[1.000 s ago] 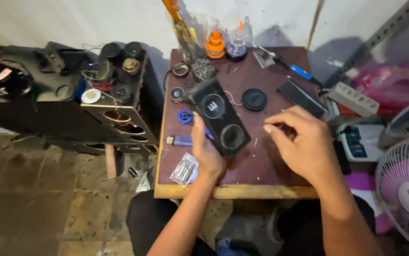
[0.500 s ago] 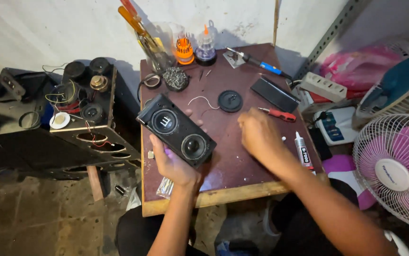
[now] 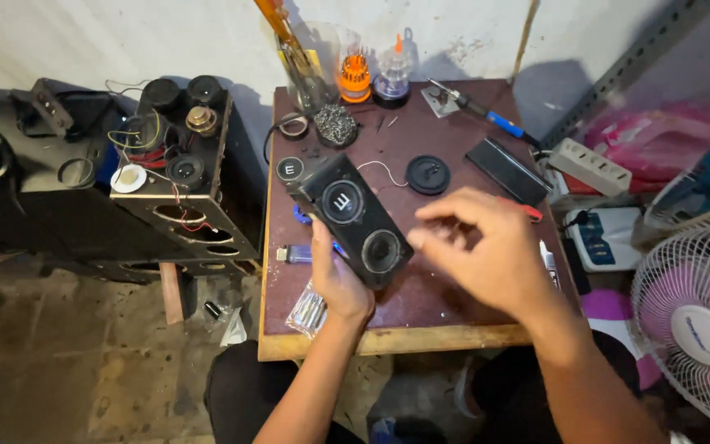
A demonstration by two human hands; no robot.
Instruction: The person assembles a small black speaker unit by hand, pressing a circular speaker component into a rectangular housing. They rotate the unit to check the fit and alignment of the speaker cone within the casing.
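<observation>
Off to the left stands a big black speaker cabinet [image 3: 178,177], its top littered with loose drivers and coloured wires. Beside it is the dark red work surface [image 3: 445,316], where a small lighter [image 3: 296,254] and a clear packet of screws [image 3: 309,311] lie near the left edge. The left hand [image 3: 337,278] grips a small black twin-driver speaker [image 3: 355,218] from below, fingers wrapped round its lower left edge, holding it tilted above the surface with the two round cones facing up. A thin white wire [image 3: 381,170] trails from its top towards a round black cap [image 3: 428,174] lying flat behind it. The right hand [image 3: 482,251] hovers just right of the speaker, holding nothing, fingers loosely curled with thumb and fingertips drawn close together. Past it lie a flat black rectangular panel [image 3: 506,170] and a blue-handled soldering iron [image 3: 478,109]. Further right sit a white power strip [image 3: 590,166] and a pink fan [image 3: 696,325].
</observation>
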